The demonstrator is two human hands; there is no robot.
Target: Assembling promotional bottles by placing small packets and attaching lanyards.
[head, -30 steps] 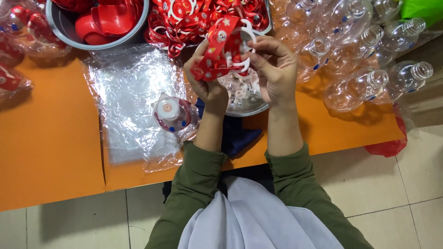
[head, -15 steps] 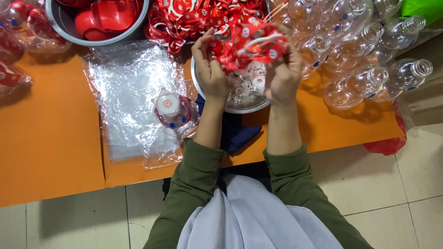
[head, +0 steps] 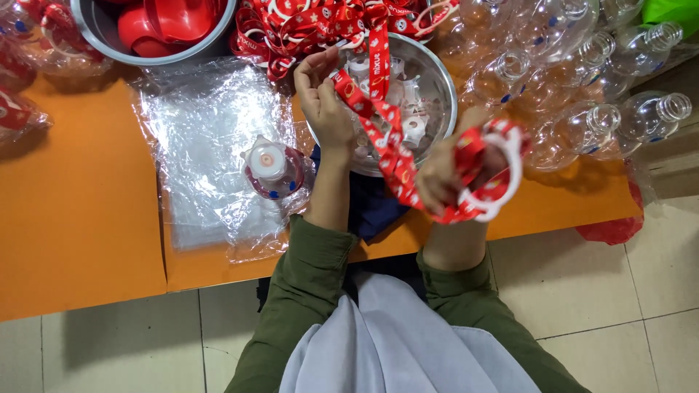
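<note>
Orange tabletop [head: 80, 211] runs across the head view, with pale floor tiles below it and your green sleeves coming up from the bottom edge.

Your left hand [head: 328, 109] is raised over the steel bowl [head: 437, 109], fingers pinched shut on one end of a red printed strap [head: 378, 124]. Your right hand [head: 444, 182] is lower, near the table edge, closed around the rest of that strap and a white plastic ring [head: 510, 182] on it. The strap hangs taut and slanting between the two hands, so you seem to be drawing one strap out and straightening it; from here the move calls for keeping it flat and untwisted, clear of the tangled heap of straps [head: 313, 29] behind the bowl.

Woven ribbon, glossy and limp, against hard pieces: small white plastic fittings [head: 408, 94] lie in the bowl, which is shiny and round. Just left of your left wrist stands a capped bottle [head: 271, 169] on crinkled clear plastic bags [head: 204, 131]. Clear empty bottles [head: 582, 80], ribbed and open-necked, pile up at the right. A grey tub [head: 160, 36] holds smooth red plastic parts [head: 160, 22].
</note>
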